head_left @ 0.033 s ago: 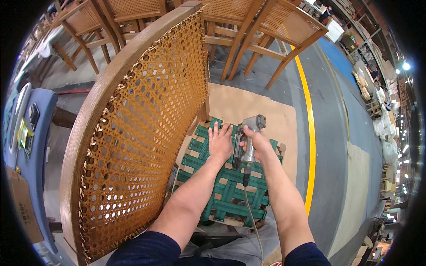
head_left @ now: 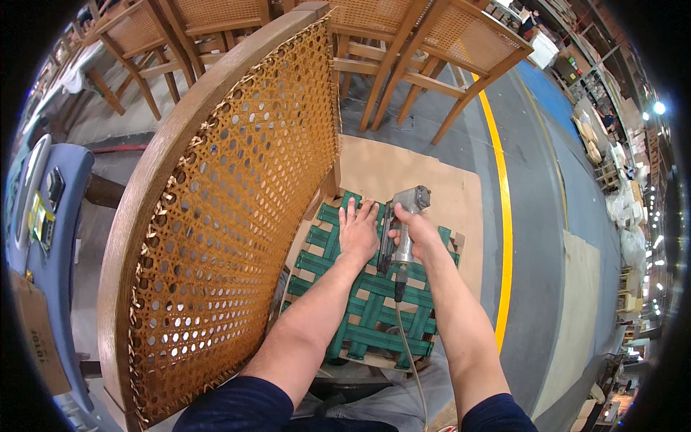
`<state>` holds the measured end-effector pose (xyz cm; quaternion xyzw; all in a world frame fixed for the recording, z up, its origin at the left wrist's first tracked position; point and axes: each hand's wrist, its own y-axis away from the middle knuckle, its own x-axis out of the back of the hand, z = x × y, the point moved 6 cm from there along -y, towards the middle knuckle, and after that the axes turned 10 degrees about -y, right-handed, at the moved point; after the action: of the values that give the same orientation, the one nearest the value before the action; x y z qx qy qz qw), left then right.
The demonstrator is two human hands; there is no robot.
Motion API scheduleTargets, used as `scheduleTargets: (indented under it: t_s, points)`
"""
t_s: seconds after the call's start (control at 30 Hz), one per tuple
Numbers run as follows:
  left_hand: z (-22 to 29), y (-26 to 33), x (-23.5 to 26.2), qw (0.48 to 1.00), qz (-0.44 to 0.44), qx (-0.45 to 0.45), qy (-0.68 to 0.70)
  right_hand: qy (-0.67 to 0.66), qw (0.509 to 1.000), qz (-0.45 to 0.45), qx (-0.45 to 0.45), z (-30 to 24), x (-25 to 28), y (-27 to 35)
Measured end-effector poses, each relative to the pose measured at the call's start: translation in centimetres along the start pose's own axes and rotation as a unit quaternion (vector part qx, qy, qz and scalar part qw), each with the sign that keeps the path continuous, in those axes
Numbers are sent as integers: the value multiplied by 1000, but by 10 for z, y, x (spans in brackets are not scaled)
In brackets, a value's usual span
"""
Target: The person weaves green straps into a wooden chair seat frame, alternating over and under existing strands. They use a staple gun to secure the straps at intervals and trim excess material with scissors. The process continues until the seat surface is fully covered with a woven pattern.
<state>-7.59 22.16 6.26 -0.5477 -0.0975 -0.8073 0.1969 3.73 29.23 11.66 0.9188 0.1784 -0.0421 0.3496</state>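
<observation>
My left hand (head_left: 358, 232) lies flat on the woven green webbing (head_left: 371, 314) of a chair seat, its fingers spread toward the far side. Just right of it, my right hand (head_left: 419, 232) is wrapped round the grip of a silver and black pneumatic staple gun (head_left: 412, 197). An air hose (head_left: 405, 333) runs from the bottom of the gun's handle toward me. The gun is over the webbing; whether its nose touches the seat is hidden. Left of the seat rises the chair's cane back (head_left: 230, 194), with loose strand ends along its wooden frame.
Several cane-backed wooden chairs (head_left: 468, 36) stand ahead. Brown cardboard (head_left: 403, 162) lies beneath the worked chair. A yellow line (head_left: 502, 209) crosses the grey floor on the right. At far left, a blue padded surface (head_left: 61, 216) carries small items, beside a cardboard box (head_left: 37, 327).
</observation>
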Motion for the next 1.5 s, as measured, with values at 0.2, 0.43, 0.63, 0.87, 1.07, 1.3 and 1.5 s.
scheduleTargets:
  t_s: [0.2,0.43,0.63,0.87,1.07,1.3,1.5]
  points:
    - [0,-6,2,999,-36,10,13,25,1000,16,-2,0,-7,-11]
    - [4,-4,1,999,-13,-7,28,76,996,51,10,11,-10,-15]
    - [-28,11,26,992,98,13,83,55,998,15,26,9,-40,0]
    - [-42,118,36,990,81,82,85,-7,998,39,57,-13,3,21]
    - [-42,115,40,990,72,92,74,19,998,51,11,1,-20,1]
    - [-41,110,37,991,41,106,69,46,995,84,20,8,-26,-7]
    - [-39,109,39,993,27,99,62,88,992,88,22,10,-26,-9]
